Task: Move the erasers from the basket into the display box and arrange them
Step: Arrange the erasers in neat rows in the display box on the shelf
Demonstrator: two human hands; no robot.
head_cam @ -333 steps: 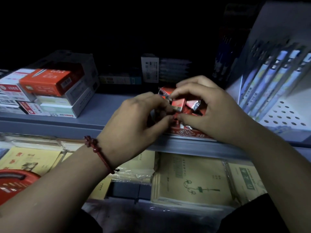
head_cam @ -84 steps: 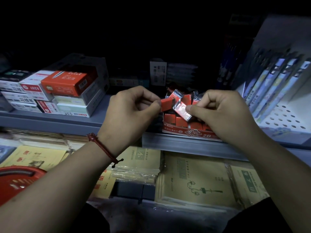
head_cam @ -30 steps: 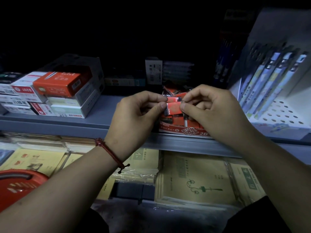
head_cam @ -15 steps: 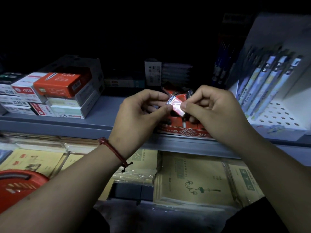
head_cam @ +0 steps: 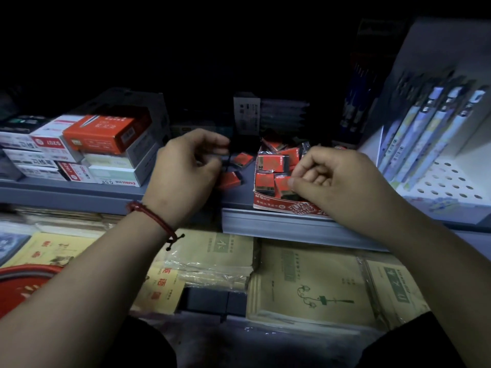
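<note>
A: Red is most of what shows in the display box [head_cam: 287, 207], which sits on the grey shelf [head_cam: 111, 199] just right of centre, with wrapped erasers [head_cam: 273, 163] packed inside, some in rows, some loose at the back.

B: And the hands?

A: The right hand [head_cam: 342, 184] is curled at the box's 3 o'clock side, thumb and forefinger pinched against an eraser in the front row; it covers the box's right part. The left hand [head_cam: 186, 173] hovers at the box's 9 o'clock, fingers bent inward. I cannot tell whether it grips anything.

B: Anything outside the box?

A: Two loose erasers [head_cam: 243, 159] lie on the shelf between left hand and box, partly hidden. The basket [head_cam: 18, 285] is cut off at 8 o'clock; its contents are too dim to make out. The shelf's back is black.
</note>
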